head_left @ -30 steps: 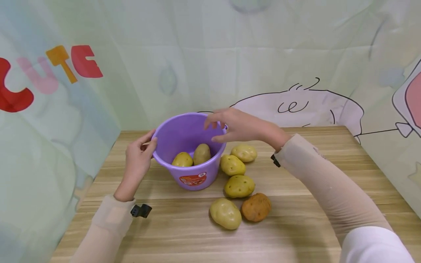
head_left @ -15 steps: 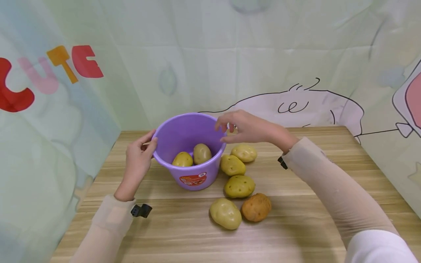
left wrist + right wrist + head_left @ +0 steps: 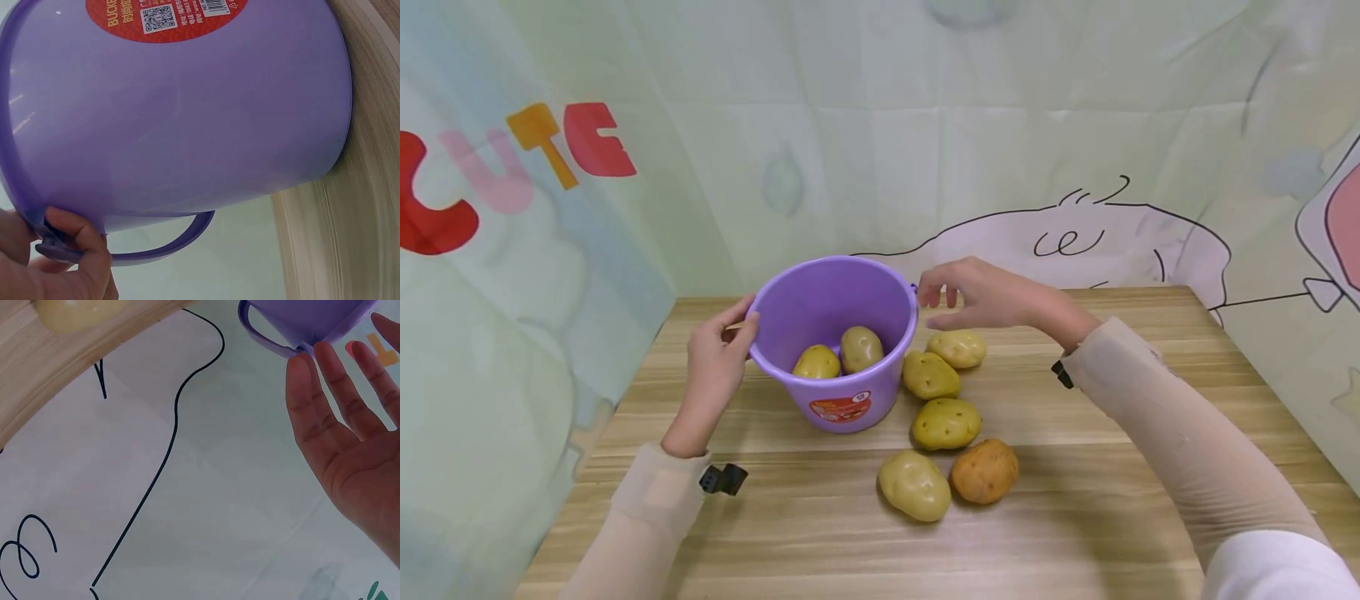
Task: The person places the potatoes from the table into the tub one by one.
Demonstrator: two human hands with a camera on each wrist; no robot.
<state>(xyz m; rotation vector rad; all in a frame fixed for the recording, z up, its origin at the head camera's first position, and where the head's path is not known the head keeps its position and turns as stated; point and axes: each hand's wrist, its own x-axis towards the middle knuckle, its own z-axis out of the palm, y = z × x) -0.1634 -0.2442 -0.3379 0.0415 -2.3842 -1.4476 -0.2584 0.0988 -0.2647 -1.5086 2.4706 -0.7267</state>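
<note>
Surface: light wood-grain tabletop, long straight streaks. It butts up to a pale green printed fabric backdrop with creases, multicolour block letters on the left and a black-outlined white cartoon figure at the back. Glossy purple plastic bucket stands upright on it, tapered, smooth wall, red oval label, thin purple handle.

Inside the bucket: smooth yellow potato beside a duller greenish-tan potato. Outside, right of it, front to back: lumpy cream potato, rough orange-brown potato, pitted olive-yellow potato, knobbly yellow potato, smooth pale oval potato.

Left hand pinches the bucket's left rim. Right hand is wide, fingers loosely bent, just beside the right rim; can't tell if touching.
</note>
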